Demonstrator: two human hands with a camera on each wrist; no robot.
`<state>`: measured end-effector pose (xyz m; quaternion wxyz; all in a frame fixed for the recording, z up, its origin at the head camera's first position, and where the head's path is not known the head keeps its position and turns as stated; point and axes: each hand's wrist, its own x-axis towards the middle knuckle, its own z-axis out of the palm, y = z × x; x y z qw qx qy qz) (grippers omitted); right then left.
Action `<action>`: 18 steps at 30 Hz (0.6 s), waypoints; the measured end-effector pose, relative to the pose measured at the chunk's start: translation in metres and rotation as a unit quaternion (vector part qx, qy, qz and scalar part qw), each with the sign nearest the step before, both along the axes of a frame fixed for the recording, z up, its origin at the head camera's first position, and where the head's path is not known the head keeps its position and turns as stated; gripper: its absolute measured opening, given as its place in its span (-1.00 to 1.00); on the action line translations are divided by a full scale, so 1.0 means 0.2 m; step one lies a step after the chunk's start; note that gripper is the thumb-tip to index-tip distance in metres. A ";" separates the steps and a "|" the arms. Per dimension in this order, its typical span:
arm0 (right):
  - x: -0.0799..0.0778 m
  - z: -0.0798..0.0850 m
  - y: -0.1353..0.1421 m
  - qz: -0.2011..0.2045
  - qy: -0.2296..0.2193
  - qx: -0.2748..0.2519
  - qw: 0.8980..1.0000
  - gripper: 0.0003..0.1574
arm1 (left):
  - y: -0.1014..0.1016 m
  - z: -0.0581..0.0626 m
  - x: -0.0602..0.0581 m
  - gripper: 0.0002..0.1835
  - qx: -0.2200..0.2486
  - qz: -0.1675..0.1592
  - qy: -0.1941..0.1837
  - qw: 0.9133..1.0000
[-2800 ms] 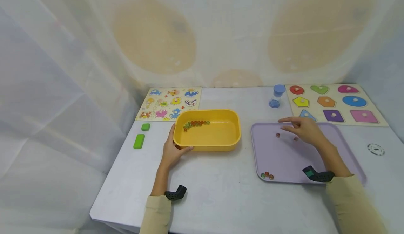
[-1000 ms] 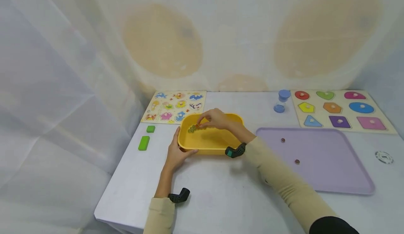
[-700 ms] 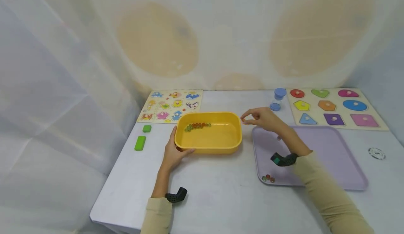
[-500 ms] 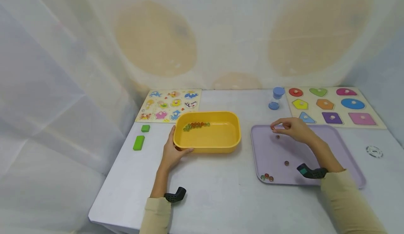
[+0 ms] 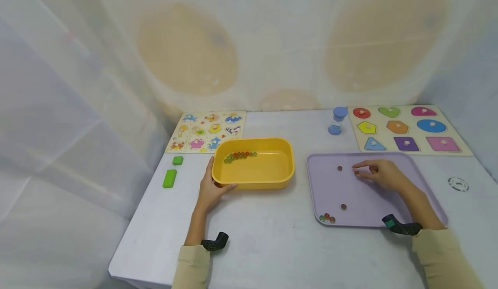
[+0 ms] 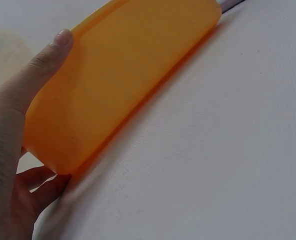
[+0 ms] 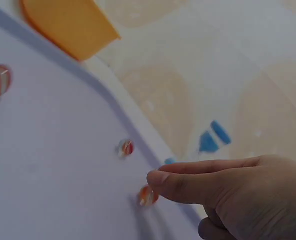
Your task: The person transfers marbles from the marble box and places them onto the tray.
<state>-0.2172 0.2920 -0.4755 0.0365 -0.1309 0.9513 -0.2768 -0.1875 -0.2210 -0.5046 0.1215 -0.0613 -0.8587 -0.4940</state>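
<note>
Thumb and pointing finger of the right hand (image 5: pixel 383 175) are a little bit apart at the tips, with a stripy marble (image 5: pixel 356 173) right by the thumb. I can't tell if it touches the thumb or sits on the purple tray (image 5: pixel 367 204) below. The left hand (image 5: pixel 210 193) holds the corner of the yellow tub (image 5: pixel 264 172). A bunch of green and orange marbles (image 5: pixel 240 155) lies in the tub, toward the back left. On the tray, three marbles (image 5: pixel 327 216) sit together in the near left corner, and two lone marbles (image 5: pixel 339 168) lie apart from each other.

My guess is that this step is letting one marble go onto the tray. Next, the right hand needs to lift up gently, without a bump, because little round things can roll away.
</note>
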 end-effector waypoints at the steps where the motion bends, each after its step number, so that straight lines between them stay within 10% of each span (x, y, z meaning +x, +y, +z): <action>1: -0.01 0.02 -0.01 -0.001 0.004 -0.004 1.000 -0.56 | 0.00 0.00 0.00 0.19 0.000 -0.002 0.002 1.000; 9: -0.15 0.25 -0.37 0.048 0.045 -0.074 0.995 -0.60 | 0.00 0.00 0.00 0.18 0.006 0.000 0.004 1.000; 18: -0.39 0.30 -1.04 0.200 0.027 -0.123 0.972 -0.69 | 0.04 0.10 0.05 0.13 0.022 -0.012 -0.009 1.000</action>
